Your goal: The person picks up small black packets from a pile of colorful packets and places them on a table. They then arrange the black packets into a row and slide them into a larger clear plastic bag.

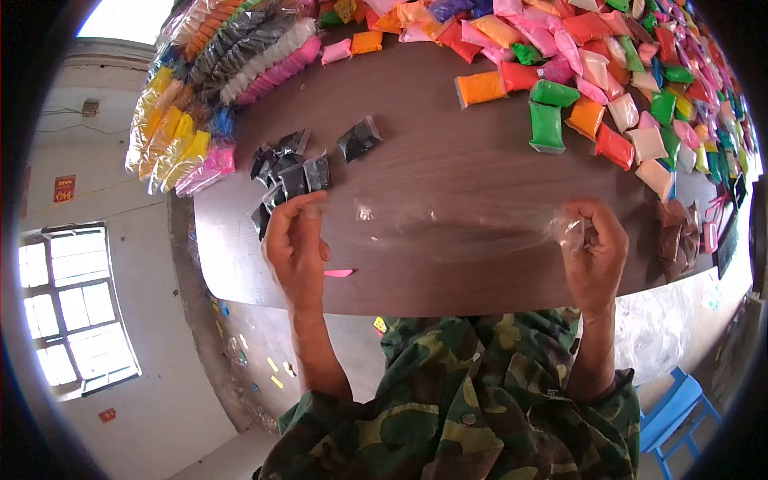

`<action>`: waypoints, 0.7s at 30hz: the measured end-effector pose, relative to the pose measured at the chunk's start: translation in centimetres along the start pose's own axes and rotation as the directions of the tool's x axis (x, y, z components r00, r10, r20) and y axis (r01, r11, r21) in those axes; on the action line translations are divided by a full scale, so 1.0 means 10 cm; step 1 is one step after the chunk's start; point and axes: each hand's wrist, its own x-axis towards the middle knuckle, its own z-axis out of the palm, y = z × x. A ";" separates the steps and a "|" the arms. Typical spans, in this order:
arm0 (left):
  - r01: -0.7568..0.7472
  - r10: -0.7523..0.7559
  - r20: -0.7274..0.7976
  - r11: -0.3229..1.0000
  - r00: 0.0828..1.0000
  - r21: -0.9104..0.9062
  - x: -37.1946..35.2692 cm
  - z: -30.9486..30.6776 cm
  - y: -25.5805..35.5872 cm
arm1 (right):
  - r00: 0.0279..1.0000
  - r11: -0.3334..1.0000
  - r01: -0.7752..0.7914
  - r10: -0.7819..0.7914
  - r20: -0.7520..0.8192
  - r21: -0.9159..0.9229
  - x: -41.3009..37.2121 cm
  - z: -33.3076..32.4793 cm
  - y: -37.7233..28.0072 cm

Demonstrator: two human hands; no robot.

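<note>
A long clear plastic bag (456,228) stretches sideways above the brown table, thin and see-through, with nothing visible inside. Its right end is bunched in the fingers of my right hand (594,252). My left hand (298,244) is closed in a pinch at the bag's left end, where the film is hard to see. Just beyond my left hand lies a small pile of black packets (290,172), and one more black packet (359,139) sits apart from it. A pink flat strip (338,273) rests beside my left wrist.
Many coloured packets (588,68) are heaped across the far right. Long bags of packets (256,56) stand at the far left. Brown packets (678,240) lie at the right edge of the table (448,292). A blue stool (676,412) is on the floor at right.
</note>
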 end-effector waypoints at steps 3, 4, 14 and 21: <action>0.138 -0.124 0.098 0.980 0.987 -0.145 0.05 -0.03 -0.05 | 1.000 0.993 -0.016 0.018 -0.022 0.113 0.00 0.04 0.08; 0.152 -0.132 0.118 0.972 0.984 -0.178 0.06 -0.03 -0.08 | 1.000 0.994 -0.015 0.017 -0.017 0.111 0.01 0.04 0.09; 0.166 -0.091 0.259 0.943 0.962 -0.287 0.11 -0.14 -0.26 | 0.999 0.989 -0.036 0.035 0.013 0.140 0.07 -0.02 0.16; 0.185 -0.123 0.284 0.962 0.951 -0.203 0.02 -0.03 -0.26 | 0.995 0.993 0.104 -0.105 0.004 0.059 0.08 0.02 0.15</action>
